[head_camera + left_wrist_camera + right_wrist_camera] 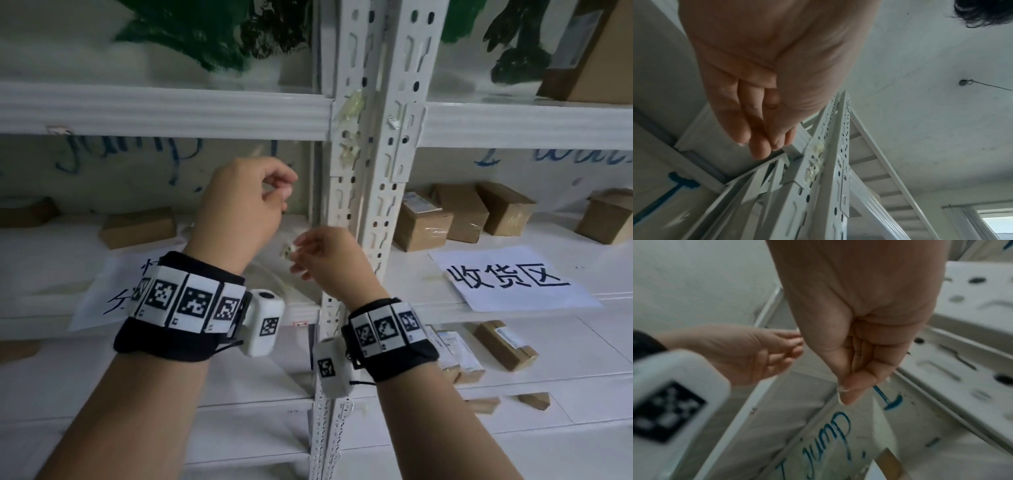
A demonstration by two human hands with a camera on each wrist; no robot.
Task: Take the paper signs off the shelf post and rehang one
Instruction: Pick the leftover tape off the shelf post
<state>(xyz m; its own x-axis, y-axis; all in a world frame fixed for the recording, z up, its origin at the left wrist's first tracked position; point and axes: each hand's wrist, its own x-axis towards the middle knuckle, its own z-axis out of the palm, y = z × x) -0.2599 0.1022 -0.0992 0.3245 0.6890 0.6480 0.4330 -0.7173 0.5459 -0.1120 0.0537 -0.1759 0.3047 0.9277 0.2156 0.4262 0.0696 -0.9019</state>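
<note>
Two white perforated shelf posts stand side by side, carrying only yellowish tape residue. One paper sign with black characters lies flat on the right shelf. A second sign with blue writing lies on the left shelf, half hidden by my left wrist. My left hand is left of the post, thumb and forefinger pinched on what looks like clear tape. My right hand, lower and against the post, pinches a crumpled tape scrap.
Cardboard boxes stand on the right shelf behind the sign, one box on the left shelf, more boxes on the shelf below. A large box sits on the upper right shelf. The white shelf beam runs above my hands.
</note>
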